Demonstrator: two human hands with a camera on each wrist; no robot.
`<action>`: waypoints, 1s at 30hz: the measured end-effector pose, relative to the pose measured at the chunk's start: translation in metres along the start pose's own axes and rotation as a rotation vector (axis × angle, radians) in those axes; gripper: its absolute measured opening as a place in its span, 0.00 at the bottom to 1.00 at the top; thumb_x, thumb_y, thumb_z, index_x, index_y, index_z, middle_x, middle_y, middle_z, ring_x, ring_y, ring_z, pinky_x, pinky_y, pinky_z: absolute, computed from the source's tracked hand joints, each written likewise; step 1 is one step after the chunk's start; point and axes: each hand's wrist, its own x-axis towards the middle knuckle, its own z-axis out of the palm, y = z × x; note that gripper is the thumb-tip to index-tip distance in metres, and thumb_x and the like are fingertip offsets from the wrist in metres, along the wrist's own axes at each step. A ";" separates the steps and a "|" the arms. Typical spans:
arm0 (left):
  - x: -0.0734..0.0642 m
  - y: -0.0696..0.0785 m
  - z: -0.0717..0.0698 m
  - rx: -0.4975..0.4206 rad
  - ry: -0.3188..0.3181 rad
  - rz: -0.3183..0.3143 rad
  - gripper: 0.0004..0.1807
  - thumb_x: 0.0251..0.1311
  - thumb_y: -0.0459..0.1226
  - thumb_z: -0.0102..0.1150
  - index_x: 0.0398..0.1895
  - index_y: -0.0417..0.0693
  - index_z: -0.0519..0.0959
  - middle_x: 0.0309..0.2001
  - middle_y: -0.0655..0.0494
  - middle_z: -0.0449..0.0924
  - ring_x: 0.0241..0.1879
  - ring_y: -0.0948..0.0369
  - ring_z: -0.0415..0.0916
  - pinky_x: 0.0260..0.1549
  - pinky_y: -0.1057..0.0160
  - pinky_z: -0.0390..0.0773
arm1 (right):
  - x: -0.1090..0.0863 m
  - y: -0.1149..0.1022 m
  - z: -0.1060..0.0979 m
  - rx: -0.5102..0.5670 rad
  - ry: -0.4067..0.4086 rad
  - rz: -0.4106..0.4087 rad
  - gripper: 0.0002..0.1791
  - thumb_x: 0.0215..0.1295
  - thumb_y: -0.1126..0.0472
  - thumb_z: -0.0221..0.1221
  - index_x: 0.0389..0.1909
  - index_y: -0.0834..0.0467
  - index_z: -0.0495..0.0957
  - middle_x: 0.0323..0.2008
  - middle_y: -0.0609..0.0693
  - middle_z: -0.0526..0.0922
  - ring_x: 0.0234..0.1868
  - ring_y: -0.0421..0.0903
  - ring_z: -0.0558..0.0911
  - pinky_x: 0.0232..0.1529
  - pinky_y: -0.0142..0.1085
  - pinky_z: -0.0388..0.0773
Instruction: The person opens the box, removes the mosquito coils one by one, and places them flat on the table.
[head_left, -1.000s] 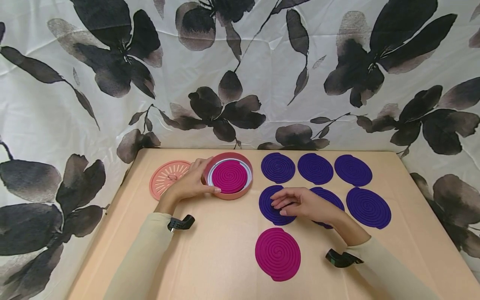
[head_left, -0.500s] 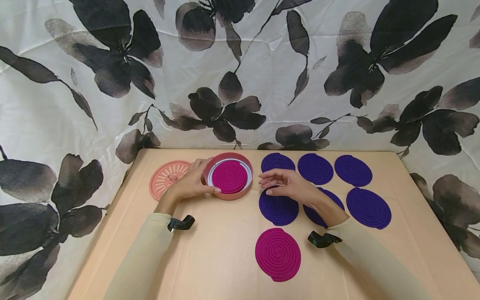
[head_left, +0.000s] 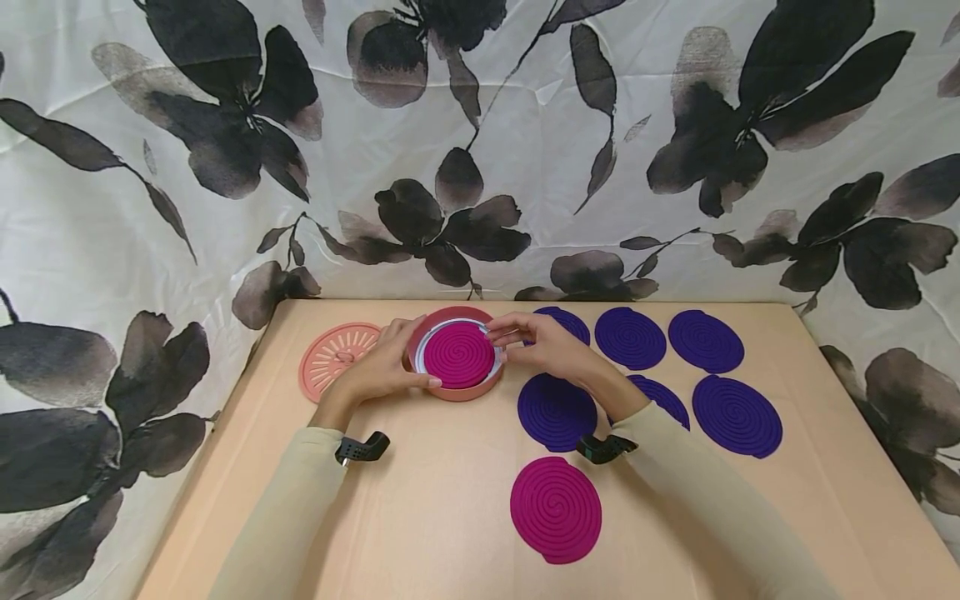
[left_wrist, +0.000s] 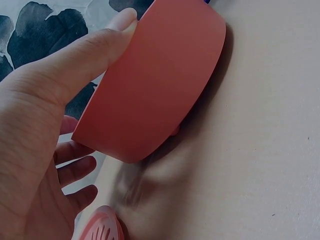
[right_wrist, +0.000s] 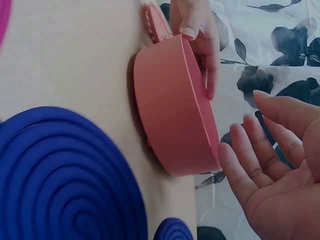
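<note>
My left hand (head_left: 384, 363) grips the left side of a round coral mosquito coil holder (left_wrist: 160, 75), thumb over its rim. A magenta mosquito coil (head_left: 459, 355) lies inside the holder, with a pale ring around it. My right hand (head_left: 551, 343) is at the holder's right rim, fingers loosely extended and the palm holding nothing, as the right wrist view (right_wrist: 280, 165) of the hand shows. Close by the left hand lies a slotted coral lid (head_left: 330, 354). Below my right hand is a dark blue mosquito coil (head_left: 557, 412).
Several more dark blue coils (head_left: 737, 415) lie in two rows on the right of the wooden table (head_left: 420, 517). A second magenta coil (head_left: 556, 510) lies nearer the front. Behind the table hangs a white floral cloth (head_left: 525, 125).
My right hand has moved left and away from me, from over the front blue coil to the holder's right rim. My left hand has stayed on the holder.
</note>
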 end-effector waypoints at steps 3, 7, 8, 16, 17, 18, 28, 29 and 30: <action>0.001 0.000 0.000 0.005 -0.003 0.002 0.67 0.42 0.66 0.75 0.82 0.56 0.49 0.70 0.50 0.59 0.70 0.53 0.55 0.66 0.39 0.66 | 0.009 -0.003 0.004 -0.014 0.004 -0.012 0.26 0.66 0.69 0.64 0.65 0.59 0.75 0.61 0.55 0.80 0.63 0.57 0.79 0.57 0.39 0.80; 0.001 0.000 0.001 0.009 -0.002 0.000 0.67 0.42 0.66 0.75 0.82 0.57 0.49 0.70 0.50 0.59 0.70 0.53 0.55 0.66 0.38 0.66 | 0.020 -0.006 0.009 -0.021 -0.004 -0.029 0.26 0.66 0.70 0.64 0.65 0.61 0.75 0.62 0.54 0.79 0.63 0.58 0.78 0.58 0.40 0.79; 0.001 0.000 0.001 0.007 -0.002 -0.002 0.67 0.42 0.67 0.75 0.82 0.57 0.49 0.70 0.51 0.59 0.70 0.53 0.55 0.66 0.39 0.66 | 0.022 -0.007 0.010 -0.024 -0.006 -0.032 0.26 0.65 0.70 0.64 0.65 0.61 0.75 0.62 0.54 0.79 0.63 0.58 0.78 0.59 0.40 0.79; 0.000 0.002 0.000 -0.001 -0.002 -0.006 0.67 0.42 0.67 0.74 0.82 0.56 0.49 0.70 0.51 0.59 0.69 0.53 0.56 0.65 0.40 0.68 | 0.044 -0.007 0.021 -0.032 -0.017 -0.068 0.27 0.64 0.73 0.65 0.65 0.67 0.74 0.62 0.60 0.78 0.64 0.61 0.77 0.61 0.40 0.78; -0.001 0.002 0.000 -0.002 -0.003 -0.008 0.67 0.42 0.67 0.74 0.82 0.56 0.49 0.70 0.51 0.59 0.69 0.53 0.56 0.65 0.40 0.68 | 0.047 -0.007 0.023 -0.037 -0.016 -0.068 0.27 0.63 0.74 0.65 0.65 0.67 0.74 0.62 0.61 0.78 0.64 0.61 0.77 0.60 0.39 0.78; -0.001 0.002 0.000 -0.004 -0.003 -0.008 0.67 0.42 0.67 0.75 0.82 0.56 0.49 0.70 0.52 0.59 0.69 0.53 0.56 0.65 0.41 0.68 | 0.049 -0.007 0.024 -0.041 -0.018 -0.067 0.27 0.63 0.74 0.65 0.65 0.67 0.74 0.62 0.61 0.78 0.64 0.61 0.77 0.60 0.39 0.78; 0.000 0.000 0.001 0.005 0.002 -0.001 0.67 0.43 0.67 0.74 0.83 0.57 0.49 0.69 0.52 0.59 0.69 0.54 0.57 0.64 0.41 0.70 | 0.067 -0.003 0.038 -0.154 0.001 -0.039 0.27 0.63 0.74 0.66 0.64 0.65 0.75 0.62 0.62 0.78 0.65 0.58 0.76 0.65 0.47 0.75; 0.000 -0.001 0.001 0.007 0.003 0.002 0.67 0.43 0.67 0.74 0.83 0.57 0.49 0.69 0.52 0.59 0.69 0.54 0.57 0.64 0.42 0.69 | 0.069 -0.002 0.040 -0.164 0.006 -0.037 0.28 0.62 0.74 0.66 0.64 0.65 0.75 0.62 0.62 0.78 0.65 0.58 0.76 0.65 0.47 0.74; 0.000 -0.001 0.001 0.009 0.003 0.004 0.66 0.43 0.67 0.74 0.83 0.58 0.49 0.69 0.52 0.60 0.69 0.54 0.57 0.64 0.42 0.69 | 0.071 -0.002 0.041 -0.175 0.010 -0.037 0.28 0.62 0.74 0.66 0.64 0.65 0.75 0.62 0.62 0.78 0.66 0.59 0.76 0.66 0.48 0.73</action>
